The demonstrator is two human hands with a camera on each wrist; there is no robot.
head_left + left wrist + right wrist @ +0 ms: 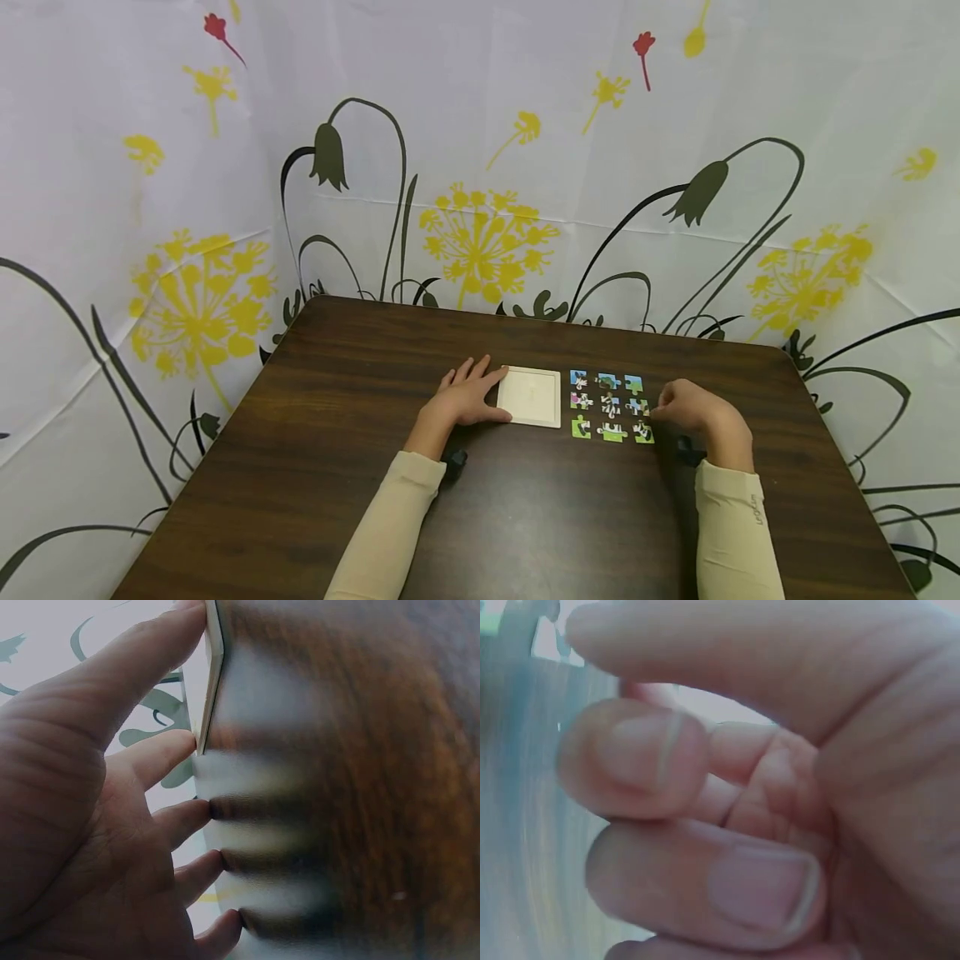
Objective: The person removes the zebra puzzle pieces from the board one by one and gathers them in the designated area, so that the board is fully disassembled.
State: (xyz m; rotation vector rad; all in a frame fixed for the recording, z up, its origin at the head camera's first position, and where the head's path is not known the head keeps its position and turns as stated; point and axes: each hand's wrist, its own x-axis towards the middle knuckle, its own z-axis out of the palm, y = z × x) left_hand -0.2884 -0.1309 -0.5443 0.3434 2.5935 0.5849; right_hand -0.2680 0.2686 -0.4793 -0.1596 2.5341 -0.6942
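My left hand rests at the left side of a light wooden puzzle tray, fingers spread. In the left wrist view its thumb and index fingertip touch the tray's edge, while the other fingertips rest on the table. Several loose jigsaw pieces lie in rows right of the tray, showing blue, green, black and white print. My right hand is at the right end of these rows, fingertips close to a middle-row piece. The right wrist view shows its fingers curled, with no piece visible between them.
The dark wooden table reaches back to a white cloth printed with flowers. Beige sleeves cover both forearms. Dark wrist devices sit below the hands, close over the tabletop.
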